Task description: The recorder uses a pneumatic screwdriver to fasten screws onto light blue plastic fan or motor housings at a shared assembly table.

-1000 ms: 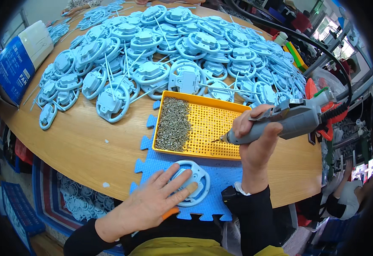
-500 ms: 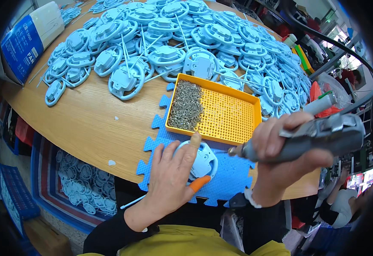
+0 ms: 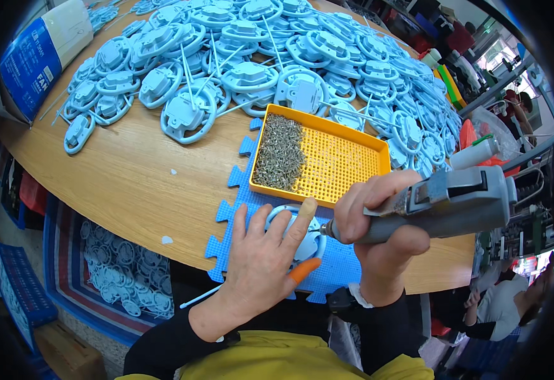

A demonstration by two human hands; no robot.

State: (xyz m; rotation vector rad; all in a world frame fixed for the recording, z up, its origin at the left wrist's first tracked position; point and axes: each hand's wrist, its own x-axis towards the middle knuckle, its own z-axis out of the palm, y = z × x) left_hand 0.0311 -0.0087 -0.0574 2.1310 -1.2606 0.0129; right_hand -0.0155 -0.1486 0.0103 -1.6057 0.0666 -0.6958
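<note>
Left hand (image 3: 261,253) lies spread flat on the part (image 3: 302,237); right hand (image 3: 378,234) grips the driver (image 3: 441,202) tight. Best keep the bit upright and the part pinned to the mat (image 3: 239,209).

Most of the light-blue round part (image 3: 302,237) under the left hand (image 3: 265,259), driver tip behind fingers (image 3: 303,218).

A worker's 2 hands meet over a light blue plastic part (image 3: 302,237) on a blue foam mat (image 3: 343,266).

The left hand (image 3: 261,259) presses the part flat; the right hand (image 3: 378,221) grips a grey electric screwdriver (image 3: 441,206), its tip at the part. Just beyond sits a yellow tray (image 3: 346,164) of screws (image 3: 280,152), before a heap of matching blue parts (image 3: 277,44) on the wooden table (image 3: 118,171).
</note>
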